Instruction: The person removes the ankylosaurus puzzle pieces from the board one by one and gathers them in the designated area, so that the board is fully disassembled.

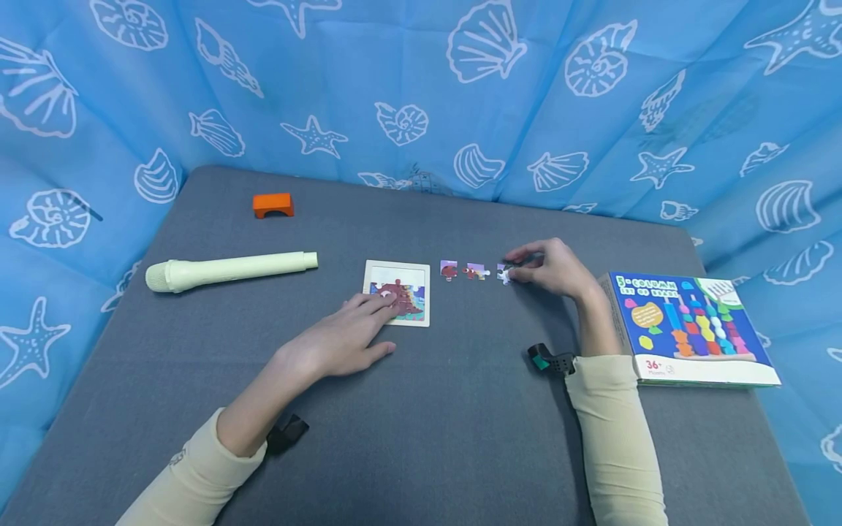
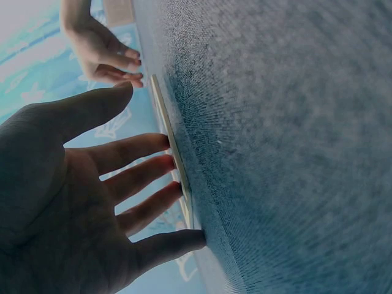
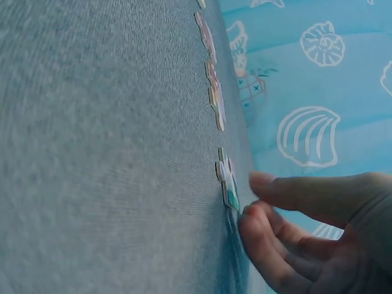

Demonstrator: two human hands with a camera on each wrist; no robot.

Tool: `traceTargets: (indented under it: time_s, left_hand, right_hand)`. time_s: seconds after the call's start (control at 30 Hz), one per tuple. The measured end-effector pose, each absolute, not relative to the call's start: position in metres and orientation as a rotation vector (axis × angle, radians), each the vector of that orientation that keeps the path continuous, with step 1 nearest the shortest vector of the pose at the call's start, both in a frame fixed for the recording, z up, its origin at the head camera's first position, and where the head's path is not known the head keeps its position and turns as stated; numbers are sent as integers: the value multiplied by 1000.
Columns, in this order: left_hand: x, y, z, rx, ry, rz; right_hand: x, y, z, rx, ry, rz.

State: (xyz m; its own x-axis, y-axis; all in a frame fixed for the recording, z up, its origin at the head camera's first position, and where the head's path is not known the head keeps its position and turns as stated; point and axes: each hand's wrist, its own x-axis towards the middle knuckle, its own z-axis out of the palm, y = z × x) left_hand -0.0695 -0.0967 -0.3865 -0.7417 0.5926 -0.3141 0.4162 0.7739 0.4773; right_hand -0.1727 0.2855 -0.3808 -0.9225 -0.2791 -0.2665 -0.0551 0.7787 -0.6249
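My left hand (image 1: 349, 332) rests with extended fingers on a small square jigsaw puzzle board (image 1: 426, 296) with a pale rim and a partly covered red dinosaur picture. In the left wrist view its fingertips (image 2: 164, 164) touch the edge of the board. To the right of the board, three loose puzzle pieces lie in a row: a left one (image 1: 449, 271), a middle one (image 1: 476, 272) and a right one (image 1: 503, 274). My right hand (image 1: 551, 270) is at the right piece, its thumb and fingers loosely bent beside the piece's edge in the right wrist view.
A pale green toy microphone (image 1: 230, 271) lies left of the board, with an orange arch block (image 1: 272, 204) behind it. A bead-set box (image 1: 693, 329) stands beside my right forearm. A blue shell-patterned curtain (image 1: 421, 88) borders the grey table (image 1: 447, 438).
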Motion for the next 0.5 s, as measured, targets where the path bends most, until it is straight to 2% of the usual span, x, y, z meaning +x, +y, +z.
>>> traceTargets:
  time_s: [0.5]
  left_hand:
    - [-70,-96,-385,755,2504,517]
  right_hand:
    - [-174,253,-396,-394,2489,-1214]
